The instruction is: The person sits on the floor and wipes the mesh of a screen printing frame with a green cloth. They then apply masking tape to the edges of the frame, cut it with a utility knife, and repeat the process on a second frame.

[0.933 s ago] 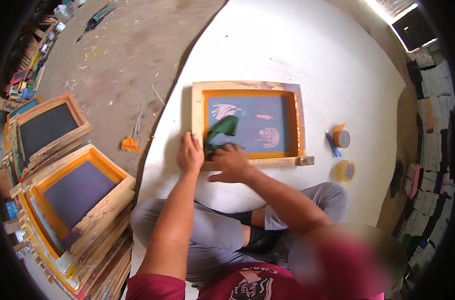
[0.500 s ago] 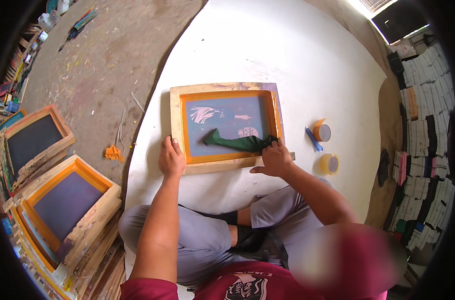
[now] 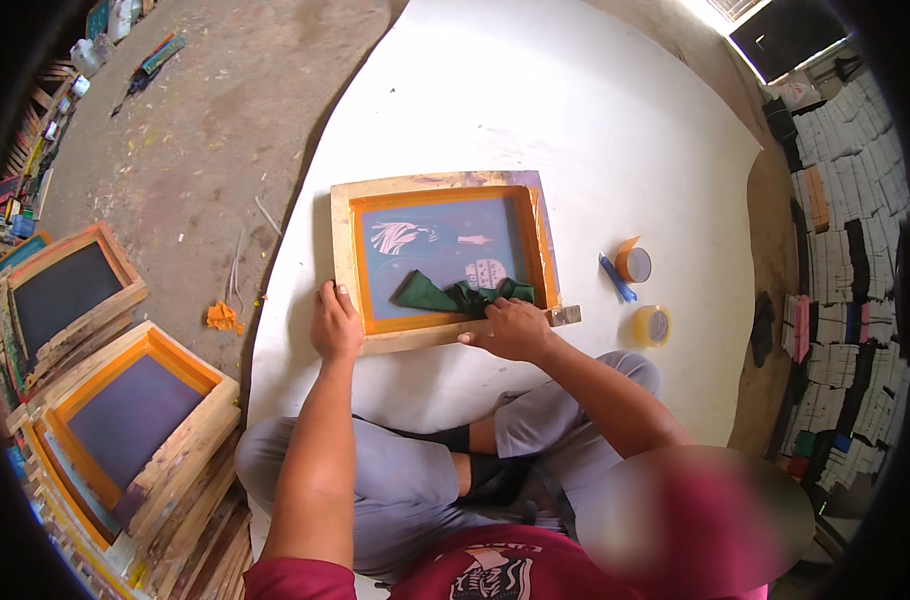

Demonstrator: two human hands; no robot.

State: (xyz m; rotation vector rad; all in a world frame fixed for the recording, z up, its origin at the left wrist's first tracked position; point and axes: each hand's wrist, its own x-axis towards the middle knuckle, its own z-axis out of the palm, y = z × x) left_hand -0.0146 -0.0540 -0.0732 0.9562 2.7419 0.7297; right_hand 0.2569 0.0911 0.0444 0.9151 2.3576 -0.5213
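A wooden screen printing frame (image 3: 435,181) lies on the white sheet (image 3: 475,100) in front of me. Orange tape lines its inner edges, and its blue-grey mesh (image 3: 425,235) carries pale design shapes. My left hand (image 3: 336,322) is closed round the frame's near left side, thumb on top. A crumpled dark green cloth (image 3: 422,291) rests on the near part of the mesh. The fingers of my right hand (image 3: 515,328) are bunched on this cloth, the wrist over the near rail; the fingertips are partly hidden in its folds.
Right of the frame lie a blue cutter (image 3: 617,278), an orange tape roll (image 3: 634,262) and a clear yellowish tape roll (image 3: 652,326). More screen frames (image 3: 175,440) are stacked at left. An orange scrap (image 3: 223,317) lies on the floor. Folded stacks (image 3: 835,260) line the right side.
My right hand has moved left along the near rail, bunching the green cloth that was stretched out long. My left hand keeps its hold on the frame.
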